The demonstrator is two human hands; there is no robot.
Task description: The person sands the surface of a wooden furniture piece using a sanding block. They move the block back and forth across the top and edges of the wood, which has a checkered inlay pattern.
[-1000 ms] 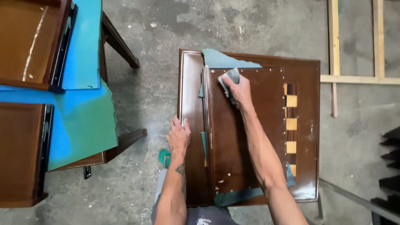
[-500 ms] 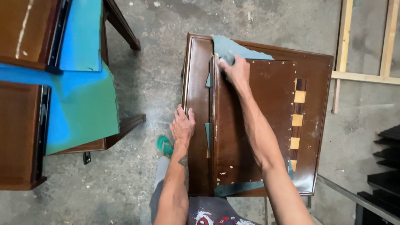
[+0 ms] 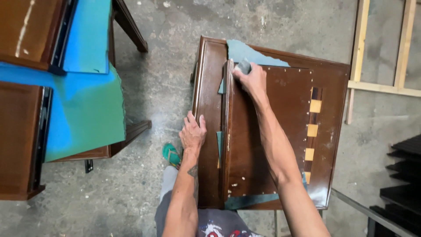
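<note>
Sanding pad (image 3: 244, 66), small and grey, was tucked under the right hand (image 3: 252, 80), fingers clamped over it and pressing it onto the far left corner of the dark wood panel (image 3: 258, 131). Only a bit of the pad poked out past the fingertips. It looked soft and light, the kind of thing that bends to the surface, so I'd guess a flat palm-and-fingers hold on top works better than pinching an edge. The panel looked stiff, glossy and probably a bit slick, with pale chips near the wrist end.

Left hand (image 3: 193, 131) sat just beside the panel's left edge, fingers spread and resting flat on the brown cabinet (image 3: 210, 87) underneath, gripping nothing, just bracing. Teal paper scraps (image 3: 252, 52) stuck out from under the panel, right past the right hand's fingertips and back near the elbow. Off to the right of that forearm ran a row of pale wood blocks (image 3: 312, 129). Well left of the left hand sat more brown furniture with a blue-green sheet (image 3: 85, 109) over it, all on a concrete floor (image 3: 166, 79)
</note>
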